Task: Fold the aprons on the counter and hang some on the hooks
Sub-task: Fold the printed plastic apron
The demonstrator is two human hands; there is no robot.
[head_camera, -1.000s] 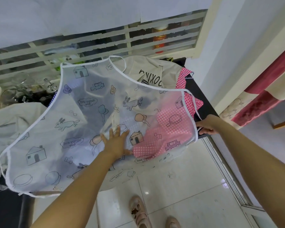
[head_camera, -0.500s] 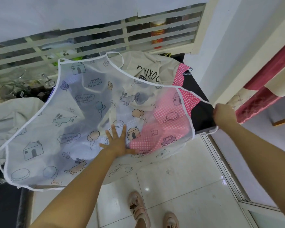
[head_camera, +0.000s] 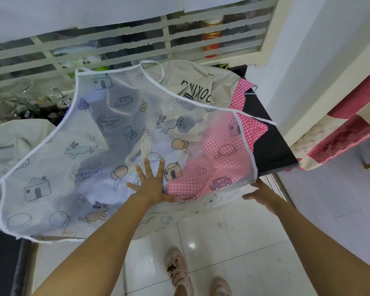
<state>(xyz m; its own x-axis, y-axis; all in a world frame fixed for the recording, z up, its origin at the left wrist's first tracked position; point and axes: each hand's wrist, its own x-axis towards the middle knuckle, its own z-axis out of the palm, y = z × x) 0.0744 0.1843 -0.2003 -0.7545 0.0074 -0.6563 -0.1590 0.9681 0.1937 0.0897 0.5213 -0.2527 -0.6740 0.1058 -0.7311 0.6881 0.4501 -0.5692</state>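
Apron-folding, early step: translucent white plastic apron (head_camera: 90,159) w/ cartoon houses, rabbits, cars and white piping lies spread flat over a pile of other aprons on black desk (head_camera: 269,150), bib toward 12 o'clock, hem hanging off the near edge at 6 o'clock. No fold made yet, by the look of it.

Left hand (head_camera: 152,184) rests palm-down at centre of the sheet, fingers (head_camera: 146,167) spread wide, pinning it. Right hand (head_camera: 261,194) sits at 4 o'clock by the sheet's lower right corner, fingers loosely apart, holding nothing visible; whether it touches the edge, can't tell.

Under it: beige cloth apron (head_camera: 192,82) at 1 o'clock, pink-and-white gingham apron (head_camera: 250,129) at 3 o'clock, showing through the plastic.

Next move prob. needs right hand to catch the right edge or white tie strap (head_camera: 263,120) and carry it toward 9 o'clock, left hand holding the crease line. Plastic is slippery, so may slide off the pile.

Writing: repeated cloud labels "Happy and free", mirrored/upside down from here. Beige apron shows partial black letters, approx. "OOKIN", inverted. No hooks in view.
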